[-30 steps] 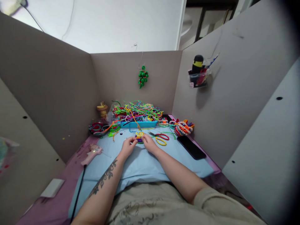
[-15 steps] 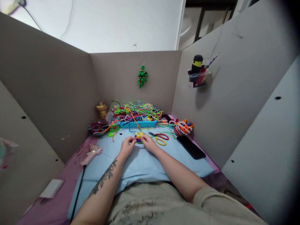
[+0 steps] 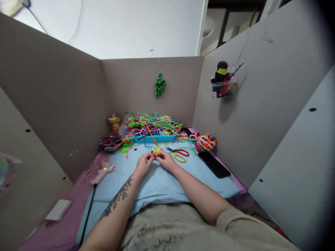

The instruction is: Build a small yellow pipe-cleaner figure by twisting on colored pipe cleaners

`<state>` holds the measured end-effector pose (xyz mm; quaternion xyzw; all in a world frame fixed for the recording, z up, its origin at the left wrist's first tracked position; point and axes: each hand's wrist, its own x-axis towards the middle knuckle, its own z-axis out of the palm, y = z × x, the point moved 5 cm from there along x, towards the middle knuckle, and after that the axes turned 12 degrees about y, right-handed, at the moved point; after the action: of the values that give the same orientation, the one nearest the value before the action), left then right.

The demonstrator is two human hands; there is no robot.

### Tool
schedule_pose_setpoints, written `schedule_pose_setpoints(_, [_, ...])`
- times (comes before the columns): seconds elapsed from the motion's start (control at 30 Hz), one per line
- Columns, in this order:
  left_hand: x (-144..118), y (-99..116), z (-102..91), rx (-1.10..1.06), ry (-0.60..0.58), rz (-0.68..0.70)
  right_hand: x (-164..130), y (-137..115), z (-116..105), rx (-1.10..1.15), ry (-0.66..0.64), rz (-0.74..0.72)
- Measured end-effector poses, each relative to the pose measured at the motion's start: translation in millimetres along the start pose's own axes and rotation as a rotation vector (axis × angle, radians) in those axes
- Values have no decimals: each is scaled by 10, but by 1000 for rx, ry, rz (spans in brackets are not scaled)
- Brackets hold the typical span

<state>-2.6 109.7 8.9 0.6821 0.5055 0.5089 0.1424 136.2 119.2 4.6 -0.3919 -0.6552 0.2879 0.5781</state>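
Between my hands, over the blue cloth (image 3: pixel 167 186), is a small knotted cord piece (image 3: pixel 156 150) in yellow and purple. An orange cord (image 3: pixel 151 133) runs up from it toward the back. My left hand (image 3: pixel 144 164) pinches its left side, fingers closed. From the other side my right hand (image 3: pixel 166 160) grips it with bent fingers, the fingertips of both hands close together. My fingers cover the lower part of the piece. Just right of my right hand lie scissors (image 3: pixel 179 153) with one red and one yellow handle loop, blades pointing left.
A blue tray (image 3: pixel 155 138) heaped with colourful cords stands at the back. A pink glue gun (image 3: pixel 103 173) with a black cable lies left, a black phone (image 3: pixel 214 164) right. Finished-looking knotted pieces (image 3: pixel 204 142) sit back right. Grey panels (image 3: pixel 149 75) enclose the table.
My hands have drawn closer together on the cord piece and now hide more of its lower, purple part. The surrounding objects have stayed in place.
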Motion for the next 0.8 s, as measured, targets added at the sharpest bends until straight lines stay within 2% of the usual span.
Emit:
schedule_pose_setpoints(0.27, [-5, -23, 20, -42, -1, 17, -13, 21, 13, -141, -20, -4])
schedule_pose_setpoints(0.43, [2, -51, 5, 2, 32, -7, -1, 74, 4, -114, 1, 39])
schedule_pose_setpoints(0.8, [-9, 5, 13, 20, -30, 3, -3, 110, 6, -112, -1, 54])
